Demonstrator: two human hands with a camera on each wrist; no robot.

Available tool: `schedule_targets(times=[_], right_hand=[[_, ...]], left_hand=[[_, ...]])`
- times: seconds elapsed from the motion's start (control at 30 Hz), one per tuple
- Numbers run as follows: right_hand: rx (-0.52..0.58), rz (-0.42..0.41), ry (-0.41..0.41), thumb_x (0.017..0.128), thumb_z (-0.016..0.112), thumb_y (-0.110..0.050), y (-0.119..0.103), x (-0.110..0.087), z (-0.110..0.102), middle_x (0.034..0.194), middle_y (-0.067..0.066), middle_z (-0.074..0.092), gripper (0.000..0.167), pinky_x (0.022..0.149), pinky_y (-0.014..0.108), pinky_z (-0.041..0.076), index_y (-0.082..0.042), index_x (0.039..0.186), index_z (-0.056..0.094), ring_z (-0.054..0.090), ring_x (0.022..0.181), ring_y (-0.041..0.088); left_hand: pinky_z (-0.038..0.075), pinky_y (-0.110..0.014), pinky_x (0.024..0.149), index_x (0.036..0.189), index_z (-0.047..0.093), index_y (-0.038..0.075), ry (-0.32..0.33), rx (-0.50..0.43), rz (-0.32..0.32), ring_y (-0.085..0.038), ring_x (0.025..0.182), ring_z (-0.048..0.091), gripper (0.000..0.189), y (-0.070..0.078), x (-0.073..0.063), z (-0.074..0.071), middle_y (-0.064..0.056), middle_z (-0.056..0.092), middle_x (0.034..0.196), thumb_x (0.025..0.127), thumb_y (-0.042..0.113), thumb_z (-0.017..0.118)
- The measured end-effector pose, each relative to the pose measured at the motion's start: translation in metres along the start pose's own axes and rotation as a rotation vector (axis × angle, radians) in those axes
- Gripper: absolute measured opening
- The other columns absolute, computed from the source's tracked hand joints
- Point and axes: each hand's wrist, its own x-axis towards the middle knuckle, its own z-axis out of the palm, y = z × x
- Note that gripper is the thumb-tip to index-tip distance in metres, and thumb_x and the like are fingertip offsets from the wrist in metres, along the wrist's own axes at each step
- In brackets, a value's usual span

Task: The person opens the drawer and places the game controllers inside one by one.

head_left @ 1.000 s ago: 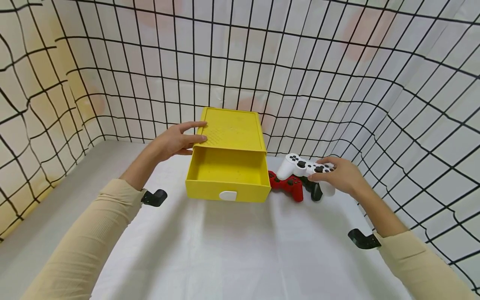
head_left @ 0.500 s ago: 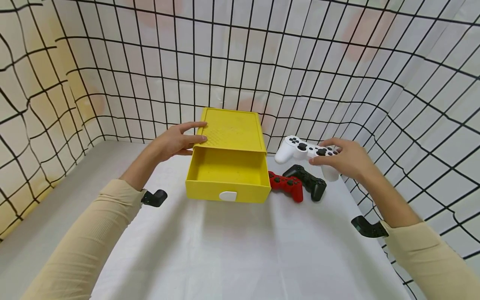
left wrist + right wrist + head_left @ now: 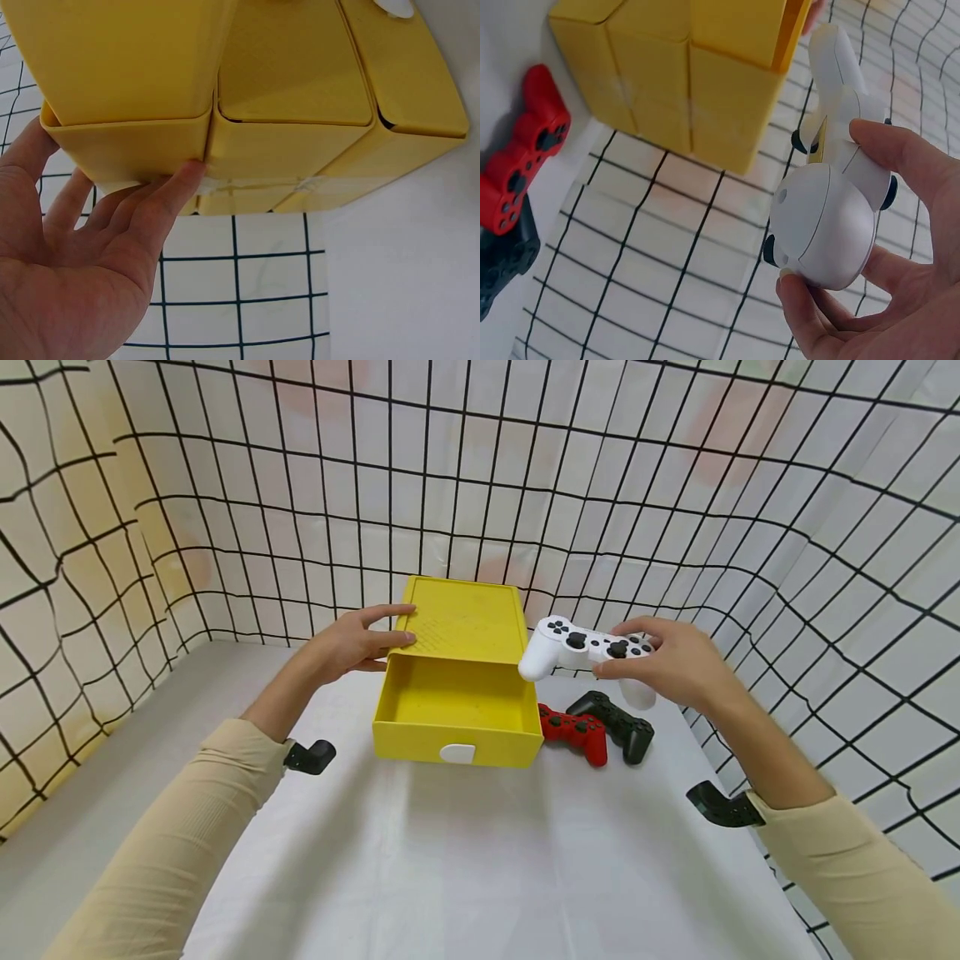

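A white controller [image 3: 588,646] is hanging in the right hand [image 3: 678,664], near the yellow drawer unit [image 3: 476,622].
From my remote station I am seeing the right hand's thumb and fingers pinching one end; the other rounded grip is pointing away from the palm, toward the unit. The left hand [image 3: 348,643] is lying with fingers spread at the unit's edge, fingertips touching its top. The boxy, plastic-looking unit is showing a cross-hatched patch; its drawer [image 3: 491,747] is jutting forward, bearing a white tab [image 3: 457,753]. Glossy red [image 3: 573,732] and dark black [image 3: 617,727] controllers are lying beside it on the white tabletop [image 3: 480,860].
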Motion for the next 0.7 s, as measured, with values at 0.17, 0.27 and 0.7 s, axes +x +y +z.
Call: schedule_targets(times=[0.17, 0.27, 0.7], right_hand=[[0.007, -0.032, -0.012, 0.081, 0.077, -0.060, -0.013, -0.003, 0.004, 0.115, 0.019, 0.061, 0.072, 0.064, 0.030, 0.048, -0.022, 0.140, 0.058, 0.054, 0.094, 0.032], [0.022, -0.046, -0.030, 0.081, 0.078, -0.058, -0.019, -0.006, 0.007, 0.116, 0.017, 0.062, 0.071, 0.065, 0.029, 0.049, -0.022, 0.138, 0.059, 0.055, 0.094, 0.031], [-0.002, -0.126, -0.051, 0.080, 0.081, -0.048, -0.035, -0.015, 0.017, 0.112, 0.014, 0.061, 0.061, 0.063, 0.027, 0.052, -0.020, 0.131, 0.064, 0.054, 0.097, 0.030]], left_hand=[[0.043, -0.053, 0.114, 0.158, 0.036, 0.033, 0.005, 0.008, 0.004, -0.035, 0.145, 0.044, 0.070, 0.000, 0.000, 0.000, -0.011, 0.044, 0.158, 0.097, 0.038, 0.070], [0.044, -0.053, 0.113, 0.158, 0.037, 0.032, 0.008, 0.013, 0.003, -0.036, 0.145, 0.044, 0.070, 0.000, 0.000, 0.000, -0.011, 0.043, 0.159, 0.097, 0.039, 0.070], [0.046, -0.051, 0.111, 0.158, 0.037, 0.032, 0.020, 0.025, -0.003, -0.038, 0.145, 0.043, 0.071, 0.001, -0.001, 0.001, -0.012, 0.039, 0.161, 0.096, 0.040, 0.071]])
